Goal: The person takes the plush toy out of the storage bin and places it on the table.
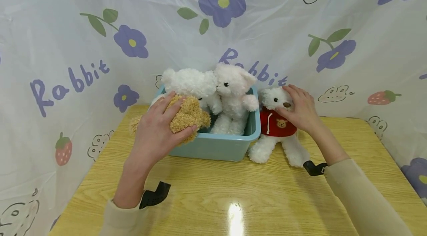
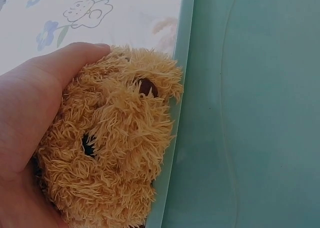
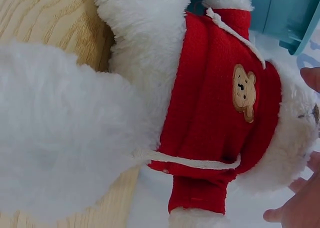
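My left hand (image 1: 153,132) grips a curly golden-brown teddy bear (image 1: 188,113) over the front left corner of a pale blue plastic bin (image 1: 213,147). Its dark nose and an eye show in the left wrist view, close to the bin's edge (image 2: 182,53). On the right, my right hand (image 1: 301,108) cups the head of a white teddy bear (image 1: 275,106) in a red hoodie (image 3: 215,98), thumb by its muzzle. That bear is upright beside the bin, legs toward me. Part of its head lies behind my fingers.
Inside the bin are a larger white plush bear (image 1: 190,80) and a pale pink plush cat (image 1: 231,84). The bin stands on a wood-grain table (image 1: 207,191). A cloth printed with flowers and lettering (image 1: 180,43) hangs behind. Each wrist carries a black strap mount (image 1: 155,193).
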Demonstrator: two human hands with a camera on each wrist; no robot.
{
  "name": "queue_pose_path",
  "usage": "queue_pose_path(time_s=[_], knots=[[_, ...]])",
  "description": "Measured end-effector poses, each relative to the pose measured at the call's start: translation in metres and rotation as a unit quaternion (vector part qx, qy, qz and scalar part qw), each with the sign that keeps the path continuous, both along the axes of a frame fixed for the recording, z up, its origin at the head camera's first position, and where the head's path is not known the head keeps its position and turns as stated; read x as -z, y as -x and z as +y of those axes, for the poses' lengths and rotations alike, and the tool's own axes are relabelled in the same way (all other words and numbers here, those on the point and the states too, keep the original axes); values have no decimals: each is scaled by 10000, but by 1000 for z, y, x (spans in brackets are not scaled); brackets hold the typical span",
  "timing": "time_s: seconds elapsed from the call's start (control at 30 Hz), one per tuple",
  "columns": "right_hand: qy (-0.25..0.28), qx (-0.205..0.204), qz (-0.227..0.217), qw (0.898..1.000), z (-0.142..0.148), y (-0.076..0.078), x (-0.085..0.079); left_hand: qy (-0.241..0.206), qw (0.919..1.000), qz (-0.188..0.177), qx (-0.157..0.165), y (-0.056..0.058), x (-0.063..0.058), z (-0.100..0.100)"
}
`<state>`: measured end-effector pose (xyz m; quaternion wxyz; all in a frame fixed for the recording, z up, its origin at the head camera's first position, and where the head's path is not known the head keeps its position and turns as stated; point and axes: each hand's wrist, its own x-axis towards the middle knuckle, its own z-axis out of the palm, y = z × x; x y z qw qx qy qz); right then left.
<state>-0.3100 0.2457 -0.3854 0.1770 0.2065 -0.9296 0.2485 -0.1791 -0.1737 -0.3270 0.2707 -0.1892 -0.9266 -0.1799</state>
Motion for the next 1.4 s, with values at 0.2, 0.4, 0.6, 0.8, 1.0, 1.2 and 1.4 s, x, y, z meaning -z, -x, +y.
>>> queue_pose_path(time_s=[0.2, 0.4, 0.6, 0.8, 1.0, 1.2, 1.4], knots=[[-8, 19, 28, 10000, 0, -1, -2, -47, 9999, -100, -24, 0, 1, 0], [134, -58, 232, 9996, -2, -2, -5, -33, 9999, -130, -51, -1, 0, 0], [290, -328, 606, 9972, -11, -5, -16, -40, 9999, -114, -40, 0, 0, 0], [523, -694, 592, 9945, -31, -12, -34, -9, 10000, -85, -46, 1, 1, -1], [564, -1209, 655, 9889, -62, -13, -50, -1, 9999, -131, -52, 0, 2, -1], [301, -1546, 987, 9826, -88, -7, -55, 4, 9999, -125, -56, -1, 2, -2], [-316, -1632, 1282, 9777, -110, 4, -61, -12, 9999, -136, -38, -1, 1, -2]])
